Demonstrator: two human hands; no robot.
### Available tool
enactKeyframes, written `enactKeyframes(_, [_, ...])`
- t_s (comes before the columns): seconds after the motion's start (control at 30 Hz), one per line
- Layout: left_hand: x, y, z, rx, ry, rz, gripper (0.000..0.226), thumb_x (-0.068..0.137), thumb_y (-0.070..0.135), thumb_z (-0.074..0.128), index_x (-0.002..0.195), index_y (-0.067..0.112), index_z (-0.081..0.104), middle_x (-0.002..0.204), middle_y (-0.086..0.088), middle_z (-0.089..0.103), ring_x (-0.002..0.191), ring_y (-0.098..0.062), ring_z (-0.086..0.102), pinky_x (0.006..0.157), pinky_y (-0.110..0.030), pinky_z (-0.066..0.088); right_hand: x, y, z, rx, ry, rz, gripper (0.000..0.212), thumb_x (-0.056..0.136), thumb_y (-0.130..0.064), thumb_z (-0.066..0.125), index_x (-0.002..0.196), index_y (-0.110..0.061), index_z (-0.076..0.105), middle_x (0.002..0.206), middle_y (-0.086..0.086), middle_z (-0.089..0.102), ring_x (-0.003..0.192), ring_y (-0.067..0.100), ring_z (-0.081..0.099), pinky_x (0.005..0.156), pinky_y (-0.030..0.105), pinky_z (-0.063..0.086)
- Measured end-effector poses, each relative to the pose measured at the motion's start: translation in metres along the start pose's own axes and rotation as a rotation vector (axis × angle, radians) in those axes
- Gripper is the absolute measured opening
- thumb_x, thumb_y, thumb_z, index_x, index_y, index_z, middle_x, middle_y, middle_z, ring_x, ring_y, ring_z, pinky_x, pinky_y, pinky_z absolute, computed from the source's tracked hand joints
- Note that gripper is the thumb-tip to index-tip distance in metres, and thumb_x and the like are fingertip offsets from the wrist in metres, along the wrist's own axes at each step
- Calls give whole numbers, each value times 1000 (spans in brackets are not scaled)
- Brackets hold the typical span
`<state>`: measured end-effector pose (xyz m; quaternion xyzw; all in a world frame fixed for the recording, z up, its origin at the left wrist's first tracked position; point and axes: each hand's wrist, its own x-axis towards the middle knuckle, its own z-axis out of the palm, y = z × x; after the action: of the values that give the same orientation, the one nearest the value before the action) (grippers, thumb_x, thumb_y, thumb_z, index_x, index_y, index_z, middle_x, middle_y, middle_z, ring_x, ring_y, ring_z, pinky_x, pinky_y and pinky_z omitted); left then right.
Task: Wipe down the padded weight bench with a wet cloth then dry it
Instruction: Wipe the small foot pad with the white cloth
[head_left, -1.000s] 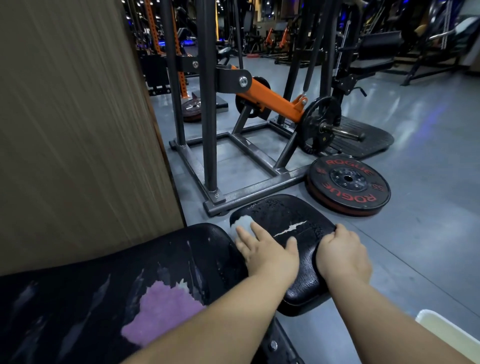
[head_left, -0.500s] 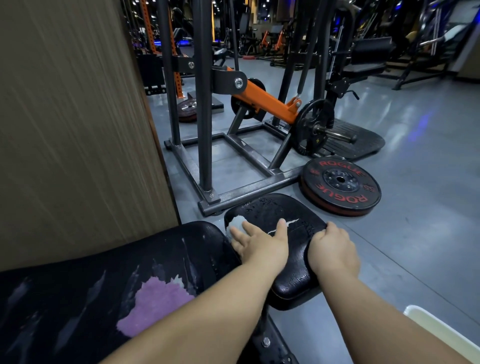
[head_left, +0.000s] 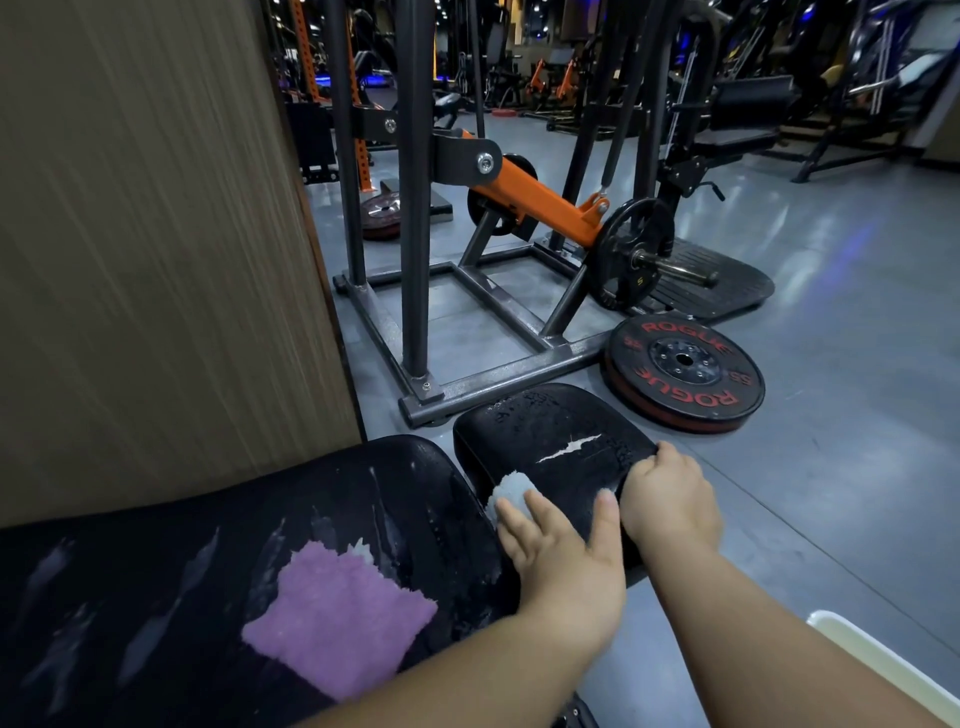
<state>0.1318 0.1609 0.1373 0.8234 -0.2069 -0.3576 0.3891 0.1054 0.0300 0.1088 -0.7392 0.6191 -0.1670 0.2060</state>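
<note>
My left hand (head_left: 563, 561) lies flat with fingers spread and straight, pressing a pale cloth (head_left: 511, 491) onto the near left corner of the seat pad (head_left: 550, 431). Only a bunched end of the cloth shows past my fingertips. My right hand (head_left: 670, 501) curls over the pad's right edge and grips it, bracing the surface while I wipe.

A purple cloth (head_left: 337, 618) lies loose on the long pad (head_left: 156, 597) to my left, touched by neither hand. I cannot tell from sight which cloth is wet. The far end of the seat pad looks speckled with what may be droplets, so I judge this is the wet wipe of the seat section and that the purple cloth is waiting for the drying pass.

A pale tear (head_left: 569, 448) runs across the middle of the seat pad, just beyond my hand. The next stroke should carry the cloth forward and across with even pressure, going lightly over that split so the cloth does not catch and open it further. The far rim needs covering too, and I must not overreach toward the weight plate (head_left: 685, 371) lying on the floor (head_left: 831, 467) near that end. After that comes the swap to the other cloth.
</note>
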Motion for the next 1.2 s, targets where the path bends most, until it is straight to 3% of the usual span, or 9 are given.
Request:
enactKeyframes(0.23, [23, 9, -11, -10, 96, -11, 85, 96, 63, 25, 154, 12, -9, 158, -9, -28, 147, -25, -20, 118, -37, -5, 1, 0, 1, -4, 6, 4, 44, 95, -23, 26, 133, -18, 47, 134, 9, 49, 118, 33, 46, 91, 40, 39])
enactKeyframes(0.5, [-25, -33, 16, -32, -33, 121, 80, 99, 55, 30, 153, 16, -16, 152, -4, -40, 142, -15, -31, 118, -31, -10, 0, 2, 2, -3, 21, 1, 40, 94, -23, 26, 123, -17, 53, 127, 10, 52, 113, 35, 48, 86, 39, 40])
enactKeyframes(0.63, [-11, -9, 9, -32, -42, 15, 83, 96, 63, 22, 153, 15, -15, 152, -5, -39, 142, -20, -32, 117, -41, -8, 0, 2, 0, 5, 17, -1, 39, 94, -22, 26, 122, -16, 53, 127, 11, 52, 113, 35, 48, 85, 39, 39])
enactKeyframes(0.8, [22, 6, -15, -11, 48, 3, 76, 98, 60, 19, 155, 15, -5, 159, -7, -26, 146, -22, -22, 117, -41, -7, 0, 0, -1, 13, 10, -1, 41, 95, -21, 27, 128, -16, 50, 132, 11, 50, 118, 35, 46, 90, 40, 38])
enactKeyframes(1.1, [-14, -21, 6, 16, -29, 130, 75, 101, 52, 26, 153, 18, -15, 152, 1, -40, 142, -15, -31, 116, -30, -10, 1, 0, 0, 3, 16, 8, 40, 94, -21, 26, 124, -16, 52, 129, 11, 51, 115, 34, 47, 83, 38, 37])
enactKeyframes(1.2, [-17, -22, 10, 27, -52, 111, 75, 101, 52, 26, 153, 18, -15, 151, 0, -41, 141, -16, -33, 116, -33, -8, 0, 1, 0, 2, 14, 5, 40, 95, -21, 26, 126, -17, 51, 130, 10, 51, 115, 34, 46, 82, 37, 36])
